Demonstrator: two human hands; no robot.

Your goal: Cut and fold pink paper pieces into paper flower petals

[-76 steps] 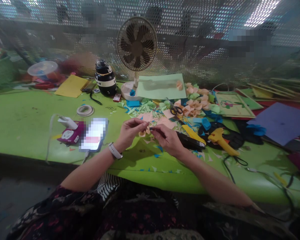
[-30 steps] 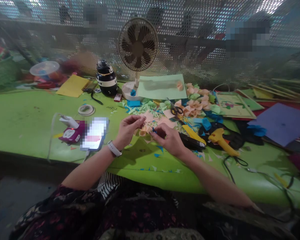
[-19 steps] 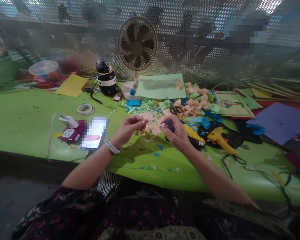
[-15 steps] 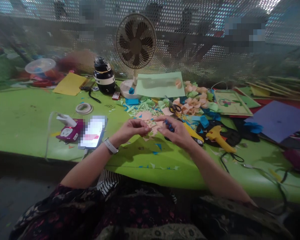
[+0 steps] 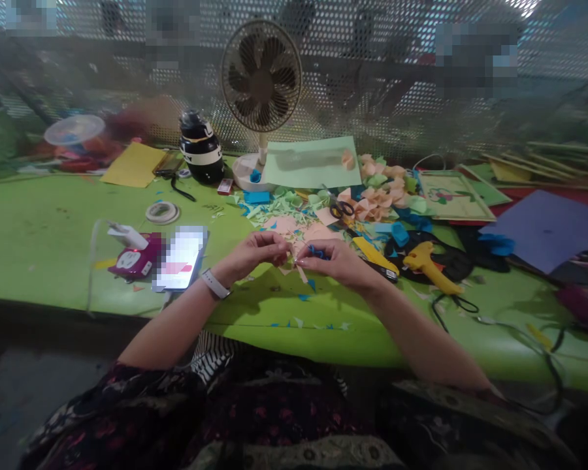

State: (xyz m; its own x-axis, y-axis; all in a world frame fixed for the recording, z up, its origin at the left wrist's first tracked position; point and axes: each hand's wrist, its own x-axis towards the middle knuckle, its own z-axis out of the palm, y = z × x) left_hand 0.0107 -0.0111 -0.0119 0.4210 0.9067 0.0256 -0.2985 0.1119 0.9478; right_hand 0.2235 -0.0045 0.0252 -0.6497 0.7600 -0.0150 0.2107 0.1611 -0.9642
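My left hand [image 5: 264,251], with a watch on its wrist, pinches a small piece of peach paper [image 5: 290,254] between thumb and fingers. Close by on the right, my right hand [image 5: 340,262] is closed around small blue-handled scissors [image 5: 316,252]; their blades are mostly hidden near the paper. A narrow peach strip [image 5: 302,273] hangs just below the fingertips. Beyond both hands lies a heap of green, peach and blue paper scraps [image 5: 298,207]. Black-handled scissors [image 5: 342,208] rest on that heap.
A yellow cutter [image 5: 375,258] and yellow glue gun [image 5: 431,267] lie right of my hands. A phone [image 5: 181,258], purple socket block [image 5: 136,256] and tape roll [image 5: 162,212] are left. Behind stand a fan [image 5: 262,81], dark bottle [image 5: 200,153] and green paper sheet [image 5: 308,171].
My right hand has turned and its fingers have closed in around the blue-handled scissors at the paper. The peach strip now hangs down below the fingertips. My left hand has barely moved.
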